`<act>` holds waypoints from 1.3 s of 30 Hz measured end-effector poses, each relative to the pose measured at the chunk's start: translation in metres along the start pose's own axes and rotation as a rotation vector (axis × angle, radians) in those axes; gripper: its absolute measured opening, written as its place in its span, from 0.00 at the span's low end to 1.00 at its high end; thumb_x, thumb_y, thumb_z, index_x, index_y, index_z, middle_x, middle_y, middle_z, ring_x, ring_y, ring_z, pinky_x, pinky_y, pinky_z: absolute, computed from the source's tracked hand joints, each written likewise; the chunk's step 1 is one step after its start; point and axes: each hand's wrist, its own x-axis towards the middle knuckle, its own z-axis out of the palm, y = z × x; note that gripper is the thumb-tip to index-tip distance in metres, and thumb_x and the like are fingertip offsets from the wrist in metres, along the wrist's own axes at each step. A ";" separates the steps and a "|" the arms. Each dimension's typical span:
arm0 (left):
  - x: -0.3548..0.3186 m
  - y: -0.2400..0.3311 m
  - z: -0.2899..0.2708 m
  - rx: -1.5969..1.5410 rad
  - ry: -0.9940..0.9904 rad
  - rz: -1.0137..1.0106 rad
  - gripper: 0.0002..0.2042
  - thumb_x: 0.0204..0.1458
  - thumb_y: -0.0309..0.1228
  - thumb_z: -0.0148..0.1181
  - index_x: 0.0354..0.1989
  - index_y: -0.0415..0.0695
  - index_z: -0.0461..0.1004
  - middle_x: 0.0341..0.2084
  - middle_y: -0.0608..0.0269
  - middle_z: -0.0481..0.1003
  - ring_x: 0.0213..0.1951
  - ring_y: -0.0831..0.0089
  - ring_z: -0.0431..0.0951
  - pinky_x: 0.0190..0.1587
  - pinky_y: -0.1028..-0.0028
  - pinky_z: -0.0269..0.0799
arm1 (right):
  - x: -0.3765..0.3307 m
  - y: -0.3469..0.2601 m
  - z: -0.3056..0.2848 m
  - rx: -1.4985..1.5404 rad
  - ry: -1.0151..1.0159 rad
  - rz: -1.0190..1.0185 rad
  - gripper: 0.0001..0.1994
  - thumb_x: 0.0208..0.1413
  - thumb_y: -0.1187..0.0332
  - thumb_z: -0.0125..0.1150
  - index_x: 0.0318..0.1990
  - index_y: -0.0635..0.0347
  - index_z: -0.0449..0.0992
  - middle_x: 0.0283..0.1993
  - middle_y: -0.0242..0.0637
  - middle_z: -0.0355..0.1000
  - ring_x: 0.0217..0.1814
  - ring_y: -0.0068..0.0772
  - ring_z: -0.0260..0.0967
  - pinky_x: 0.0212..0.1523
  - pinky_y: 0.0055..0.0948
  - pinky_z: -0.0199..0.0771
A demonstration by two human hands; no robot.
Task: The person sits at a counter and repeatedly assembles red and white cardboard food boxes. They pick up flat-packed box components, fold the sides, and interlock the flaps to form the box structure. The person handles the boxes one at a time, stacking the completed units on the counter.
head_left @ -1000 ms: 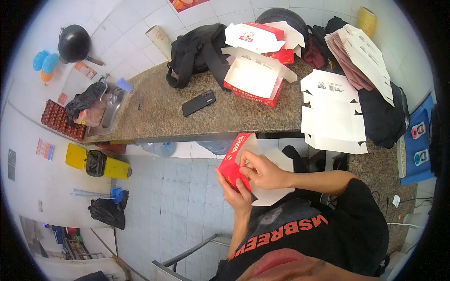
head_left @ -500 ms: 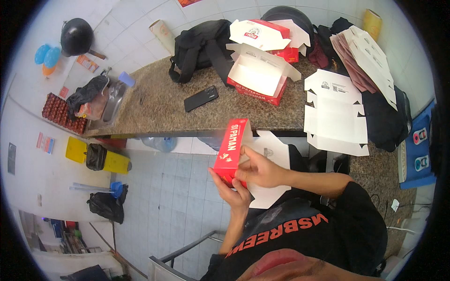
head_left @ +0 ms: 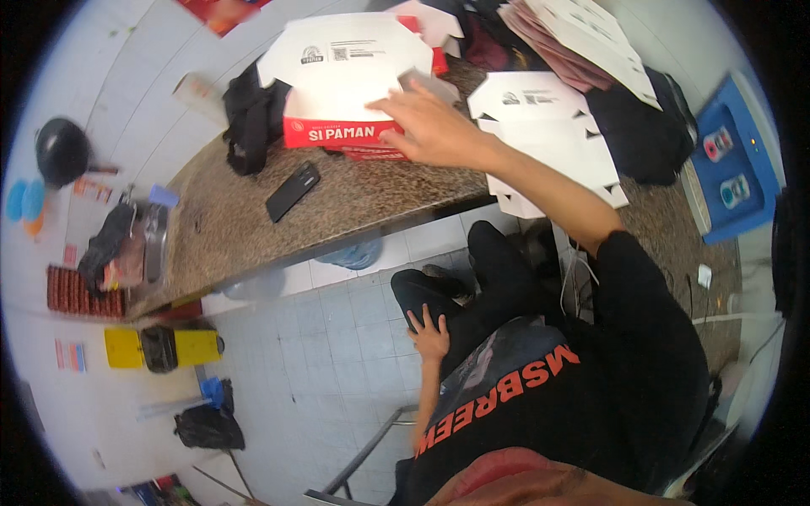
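My right hand (head_left: 430, 128) is at the right end of a folded red-and-white cardboard box (head_left: 329, 133), its thumb and forefinger stretched apart by the front wall. Whether the fingertips touch the wall is hard to tell. The box's white lid stands raised, and the box rests on another red box (head_left: 371, 155) on the stone counter. My left hand (head_left: 431, 340) lies with fingers spread on my dark-trousered leg, holding nothing. Right of the stack, an unfolded white box blank (head_left: 548, 126) lies flat, partly behind my right forearm.
A black phone (head_left: 293, 192) lies near the front edge of the counter (head_left: 228, 211). Behind it sits a black bag (head_left: 246, 118). More blanks (head_left: 591, 34) are piled at the back right, near a blue case (head_left: 742, 160). A metal rail (head_left: 371, 447) is at my left.
The box that both hands held over my lap is now on the stack. My right hand reached up to the counter with it; my left hand dropped to my leg. The view shifted.
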 end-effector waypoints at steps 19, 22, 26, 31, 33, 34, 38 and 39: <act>0.011 0.094 -0.157 -0.517 0.283 0.387 0.30 0.52 0.40 0.70 0.63 0.46 0.70 0.70 0.34 0.54 0.70 0.35 0.54 0.69 0.42 0.52 | -0.158 -0.014 -0.148 0.259 -0.592 0.031 0.09 0.49 0.73 0.59 0.39 0.56 0.79 0.34 0.40 0.76 0.40 0.49 0.76 0.42 0.44 0.75; -0.007 0.140 -0.236 -0.302 0.477 0.874 0.31 0.45 0.37 0.76 0.60 0.49 0.72 0.70 0.40 0.51 0.71 0.34 0.50 0.71 0.41 0.47 | -0.156 -0.039 -0.138 0.601 -0.898 -0.184 0.11 0.53 0.74 0.61 0.44 0.53 0.82 0.39 0.35 0.78 0.46 0.43 0.74 0.52 0.39 0.72; 0.008 0.140 -0.269 -0.322 -0.547 0.804 0.16 0.54 0.30 0.67 0.51 0.48 0.78 0.37 0.51 0.80 0.42 0.65 0.82 0.49 0.58 0.77 | -0.167 -0.037 -0.087 0.542 -0.692 -0.371 0.11 0.58 0.70 0.59 0.47 0.49 0.81 0.43 0.32 0.77 0.51 0.40 0.71 0.59 0.53 0.59; 0.007 0.102 -0.226 -0.683 -1.215 0.108 0.11 0.60 0.30 0.64 0.49 0.39 0.77 0.37 0.58 0.82 0.37 0.71 0.83 0.39 0.72 0.79 | -0.212 -0.046 -0.049 0.710 -0.737 -0.158 0.11 0.62 0.62 0.61 0.51 0.43 0.79 0.50 0.30 0.76 0.58 0.37 0.69 0.68 0.61 0.51; 0.003 0.091 -0.202 -1.057 -1.315 -0.161 0.14 0.62 0.32 0.63 0.51 0.37 0.76 0.40 0.59 0.81 0.40 0.72 0.82 0.40 0.74 0.79 | -0.219 -0.041 -0.045 0.717 -0.619 -0.111 0.11 0.63 0.59 0.60 0.50 0.43 0.79 0.51 0.31 0.76 0.61 0.37 0.69 0.68 0.64 0.50; -0.005 0.095 -0.189 -1.241 -1.259 -0.305 0.15 0.62 0.32 0.62 0.53 0.36 0.76 0.42 0.59 0.81 0.41 0.72 0.82 0.41 0.75 0.80 | -0.221 -0.040 -0.044 0.722 -0.555 -0.085 0.11 0.63 0.58 0.60 0.50 0.43 0.79 0.52 0.31 0.76 0.62 0.38 0.68 0.68 0.66 0.49; -0.014 0.097 -0.147 -1.290 -1.238 -0.360 0.16 0.65 0.34 0.59 0.54 0.35 0.75 0.40 0.60 0.80 0.35 0.80 0.79 0.35 0.80 0.74 | -0.237 -0.066 -0.028 0.409 -0.520 0.042 0.17 0.63 0.47 0.57 0.47 0.46 0.80 0.53 0.37 0.76 0.61 0.42 0.71 0.63 0.67 0.57; -0.014 0.107 -0.152 -1.272 -1.234 -0.364 0.16 0.66 0.34 0.58 0.53 0.35 0.75 0.39 0.59 0.81 0.35 0.79 0.80 0.36 0.80 0.76 | -0.240 -0.065 -0.025 0.469 -0.678 0.120 0.17 0.63 0.48 0.57 0.47 0.47 0.80 0.52 0.39 0.77 0.59 0.45 0.72 0.61 0.66 0.60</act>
